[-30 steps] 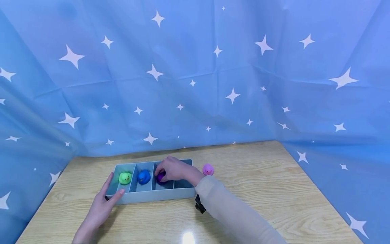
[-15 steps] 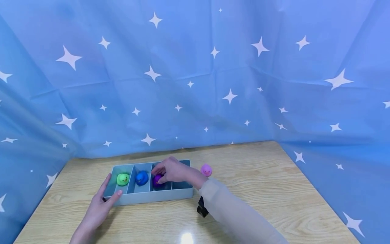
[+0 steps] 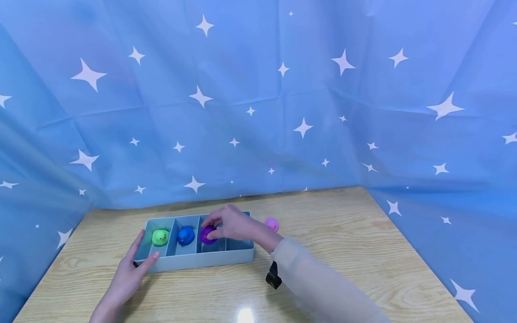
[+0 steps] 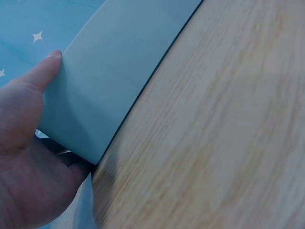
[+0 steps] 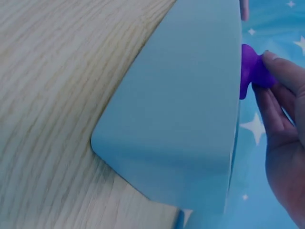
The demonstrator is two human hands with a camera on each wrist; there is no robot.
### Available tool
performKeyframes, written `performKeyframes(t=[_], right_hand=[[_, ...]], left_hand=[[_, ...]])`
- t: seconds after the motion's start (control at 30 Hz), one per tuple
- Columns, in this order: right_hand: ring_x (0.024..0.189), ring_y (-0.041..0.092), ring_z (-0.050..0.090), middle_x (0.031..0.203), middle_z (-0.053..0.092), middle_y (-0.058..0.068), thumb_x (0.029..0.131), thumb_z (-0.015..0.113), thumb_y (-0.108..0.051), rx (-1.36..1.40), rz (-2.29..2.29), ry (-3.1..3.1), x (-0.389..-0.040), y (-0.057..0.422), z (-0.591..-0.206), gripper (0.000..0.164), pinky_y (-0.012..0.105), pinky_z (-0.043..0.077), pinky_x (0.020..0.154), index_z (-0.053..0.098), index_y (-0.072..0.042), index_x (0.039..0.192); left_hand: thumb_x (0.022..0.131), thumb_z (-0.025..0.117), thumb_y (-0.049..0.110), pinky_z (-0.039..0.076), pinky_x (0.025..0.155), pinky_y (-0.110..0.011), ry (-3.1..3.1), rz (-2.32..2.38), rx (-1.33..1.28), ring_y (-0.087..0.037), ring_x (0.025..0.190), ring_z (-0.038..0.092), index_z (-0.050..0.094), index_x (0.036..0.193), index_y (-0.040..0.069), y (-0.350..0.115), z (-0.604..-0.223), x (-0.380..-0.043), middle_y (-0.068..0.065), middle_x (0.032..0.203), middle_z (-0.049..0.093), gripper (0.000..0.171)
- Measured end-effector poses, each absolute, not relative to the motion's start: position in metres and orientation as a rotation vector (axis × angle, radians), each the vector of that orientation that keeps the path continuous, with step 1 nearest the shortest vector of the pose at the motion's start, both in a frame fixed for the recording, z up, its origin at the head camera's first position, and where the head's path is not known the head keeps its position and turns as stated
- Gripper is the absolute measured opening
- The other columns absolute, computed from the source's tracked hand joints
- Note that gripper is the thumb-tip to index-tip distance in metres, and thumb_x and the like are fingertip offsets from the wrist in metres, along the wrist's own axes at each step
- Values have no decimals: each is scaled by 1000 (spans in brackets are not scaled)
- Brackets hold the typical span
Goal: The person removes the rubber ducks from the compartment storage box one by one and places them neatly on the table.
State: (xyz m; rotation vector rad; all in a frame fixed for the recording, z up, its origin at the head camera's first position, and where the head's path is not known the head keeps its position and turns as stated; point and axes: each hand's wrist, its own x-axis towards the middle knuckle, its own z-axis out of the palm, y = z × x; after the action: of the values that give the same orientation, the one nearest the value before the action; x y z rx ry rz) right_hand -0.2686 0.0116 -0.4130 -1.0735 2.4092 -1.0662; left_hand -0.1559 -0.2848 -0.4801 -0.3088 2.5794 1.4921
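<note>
A grey-blue tray point(image 3: 202, 260) with a row of compartments stands on the table. My left hand point(image 3: 128, 269) grips its left end, thumb at the front rim. My right hand point(image 3: 236, 223) pinches a purple rubber duck point(image 3: 208, 235) over the third compartment from the left. In the right wrist view, the purple duck point(image 5: 255, 71) shows above the tray's rim, its head between thumb and fingers. A green duck point(image 3: 160, 237) sits in the leftmost compartment. Beside it, in the second one, is a blue duck point(image 3: 186, 235). The right hand partly covers the rightmost compartment.
A pink duck point(image 3: 272, 224) stands on the wooden table point(image 3: 343, 251), right of the tray and partly behind the right forearm. Blue cloth point(image 3: 242, 67) with white stars hangs behind the table. A black device point(image 3: 273, 276) is worn at the right wrist.
The purple duck has risen in the third compartment with the right hand and shows more fully. The left hand keeps its place on the tray. The head view has shifted slightly.
</note>
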Motion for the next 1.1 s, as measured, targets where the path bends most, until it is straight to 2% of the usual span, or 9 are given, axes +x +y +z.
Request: performKeyframes(t=[0.2,0.63,0.83,1.0,1.1], right_hand=[[93,5,67,109,74,-3,90,81,-11,-1016,-1145,2417,-268,21,-410,24,17,57,76,79,-10,113],[96,10,67,111,74,5,95,76,-12,-1132,-1202,2530,-263,44,-413,23,19,56,80,76,-4,116],[101,18,69,115,73,10,97,73,-11,-1115,-1265,2575,-268,63,-415,26,21,57,82,73,0,121],[103,24,71,118,72,13,96,73,-6,-1104,-1304,2611,-271,79,-415,26,27,59,86,73,2,120],[103,24,71,117,72,13,95,73,-4,-1092,-1294,2636,-273,89,-415,25,36,59,90,73,1,119]], left_hand=[[101,59,55,7,116,-73,2571,1488,-311,-53,150,-6,-12,164,29,-285,-480,-156,-22,169,-10,98],[101,58,56,7,116,-73,2547,1497,-327,-53,150,-8,-13,163,30,-285,-479,-157,-22,168,-12,99],[102,58,55,9,116,-73,2561,1495,-317,-54,150,-5,-13,163,29,-284,-478,-156,-24,168,-10,98],[101,58,54,8,116,-73,2558,1504,-317,-54,150,-6,-13,163,30,-285,-479,-156,-23,168,-11,98],[102,59,53,8,116,-72,2571,1511,-306,-54,150,-4,-12,164,29,-285,-480,-155,-23,168,-9,97]])
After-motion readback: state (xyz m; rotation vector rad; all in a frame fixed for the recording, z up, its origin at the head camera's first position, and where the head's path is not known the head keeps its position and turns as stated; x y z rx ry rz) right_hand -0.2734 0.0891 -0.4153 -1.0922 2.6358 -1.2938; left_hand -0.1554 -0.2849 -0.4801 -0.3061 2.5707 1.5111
